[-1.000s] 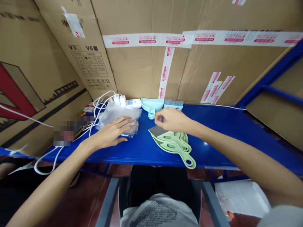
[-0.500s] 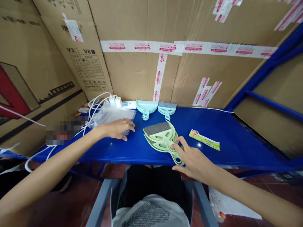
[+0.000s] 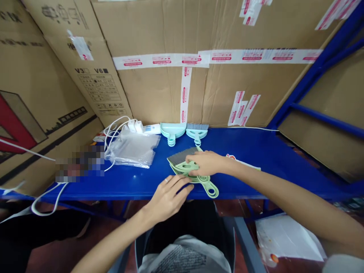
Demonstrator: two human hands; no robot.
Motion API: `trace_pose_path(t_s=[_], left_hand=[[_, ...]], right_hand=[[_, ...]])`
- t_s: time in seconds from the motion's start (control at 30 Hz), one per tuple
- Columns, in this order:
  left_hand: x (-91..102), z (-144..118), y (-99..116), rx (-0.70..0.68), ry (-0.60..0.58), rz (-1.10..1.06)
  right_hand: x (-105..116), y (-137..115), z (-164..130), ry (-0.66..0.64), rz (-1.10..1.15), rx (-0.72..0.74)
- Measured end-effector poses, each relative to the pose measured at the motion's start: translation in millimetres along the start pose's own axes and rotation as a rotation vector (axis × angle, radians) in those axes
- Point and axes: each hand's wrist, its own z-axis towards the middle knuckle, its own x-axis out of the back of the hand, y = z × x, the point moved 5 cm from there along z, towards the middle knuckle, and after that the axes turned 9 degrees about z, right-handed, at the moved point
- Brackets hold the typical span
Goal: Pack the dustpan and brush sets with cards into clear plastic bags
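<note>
A light green hand brush (image 3: 183, 156) with grey bristles lies on top of a green dustpan (image 3: 211, 189) near the table's front edge, handles pointing toward me to the right. My right hand (image 3: 209, 163) comes over them from above, its fingers curled onto the brush. Reaching in from the front, my left hand (image 3: 172, 197) has its fingers at the near left edge of the dustpan, closed there. Part of both items is covered by my hands.
Stacked pale blue dustpans (image 3: 173, 131) and blue brushes (image 3: 197, 132) stand at the back. Clear plastic bags (image 3: 133, 148) and white cables (image 3: 109, 129) lie to the left. Behind my right forearm is a partly hidden label strip (image 3: 231, 156). Cardboard (image 3: 153, 94) walls the blue table (image 3: 241, 142).
My left hand has left the plastic bags and come right and nearer to the dustpan. My right hand has moved from beside the handles up onto the brush.
</note>
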Motion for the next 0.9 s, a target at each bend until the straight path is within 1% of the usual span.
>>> trace_pose_path(t_s=[0.03, 0.1, 0.2, 0.3, 0.37, 0.5, 0.57, 0.63, 0.7, 0.73, 0.77, 0.8, 0.83, 0.9], left_hand=[[-2.6, -0.1, -4.9, 0.044, 0.030, 0.004], [-5.9, 1.0, -22.4, 0.137, 0.061, -0.034], [-9.3, 2.1, -48.0, 0.216, 0.039, -0.108], [-13.8, 1.0, -58.6, 0.225, -0.003, -0.144], [-16.0, -0.4, -59.8, 0.234, 0.008, -0.168], [-15.6, -3.3, -61.3, 0.286, 0.115, -0.169], [-16.8, -2.5, -63.3, 0.302, 0.127, -0.144], [-22.1, 1.3, -65.1, 0.277, 0.064, -0.116], [-29.0, 7.2, -65.5, 0.201, -0.030, -0.079], [-30.8, 10.3, -65.6, 0.161, -0.058, -0.055], [-30.2, 13.4, -66.0, 0.133, -0.062, -0.032], [-26.6, 16.4, -66.7, 0.122, -0.041, -0.014], [-19.3, 19.0, -67.7, 0.128, 0.007, -0.002], [5.8, 21.7, -70.1, 0.183, 0.167, 0.005]], right_hand=[[0.2, -0.6, 8.3, -0.028, 0.016, 0.017], [-0.2, -2.2, 18.7, -0.042, 0.060, 0.067], [-3.7, -0.4, 22.1, -0.029, 0.112, 0.090], [-9.9, 5.4, 18.5, 0.009, 0.145, 0.031], [-13.5, 7.0, 14.5, 0.060, 0.171, 0.009], [-13.3, 5.0, 0.7, 0.222, 0.254, 0.023], [-7.0, 3.8, -12.3, 0.348, 0.320, 0.064], [2.8, 5.2, -31.9, 0.522, 0.377, 0.103], [10.2, 10.7, -56.4, 0.686, 0.414, 0.107], [11.3, 14.9, -69.0, 0.742, 0.435, 0.098], [10.5, 19.8, -81.3, 0.784, 0.457, 0.084], [7.9, 25.3, -93.1, 0.818, 0.476, 0.070], [3.8, 31.1, -103.9, 0.846, 0.488, 0.055], [-7.0, 40.9, -121.1, 0.893, 0.467, 0.039]])
